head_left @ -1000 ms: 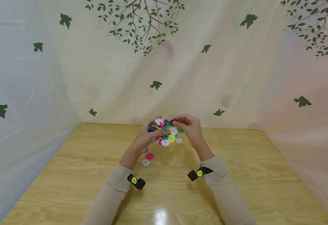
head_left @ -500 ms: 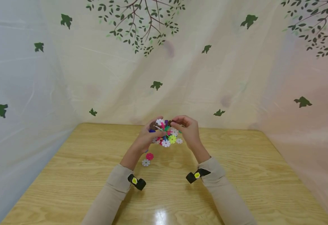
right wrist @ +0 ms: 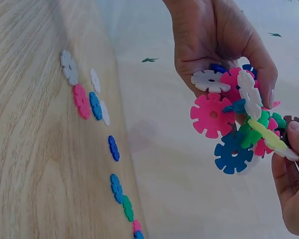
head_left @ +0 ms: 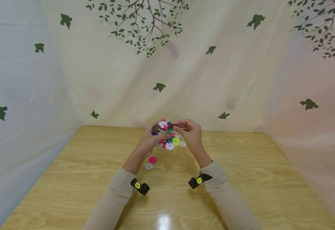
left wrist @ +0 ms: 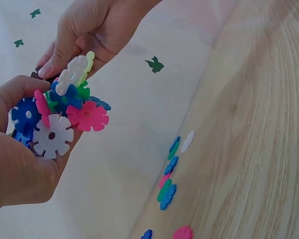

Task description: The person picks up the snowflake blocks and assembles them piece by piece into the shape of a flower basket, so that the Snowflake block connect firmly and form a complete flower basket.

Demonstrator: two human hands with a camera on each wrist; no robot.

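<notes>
My left hand [head_left: 145, 142] holds a cluster of interlocked plastic snowflake discs above the table, its thumb laid across them. White, pink, blue, green and yellow notched discs jut out at different angles, among them a white disc [left wrist: 52, 136], a pink disc [right wrist: 213, 115] and a yellow disc [head_left: 175, 141]. At the far right side of the cluster, my right hand [head_left: 193, 135] pinches a brown disc [right wrist: 292, 122] between thumb and fingers. The brown disc touches the cluster; fingers hide most of it, and whether its slot is engaged cannot be told.
Loose discs lie on the wooden table [head_left: 242, 179]: a pink one [head_left: 152, 159] and a white one [head_left: 148, 166] near my left wrist, with several more, such as a blue one [right wrist: 113, 148], beneath the hands. A printed cloth [head_left: 121, 89] hangs behind the table's far edge.
My right hand has shifted slightly left, closer in against the cluster, still pinching the brown disc. The left hand and cluster have barely moved.
</notes>
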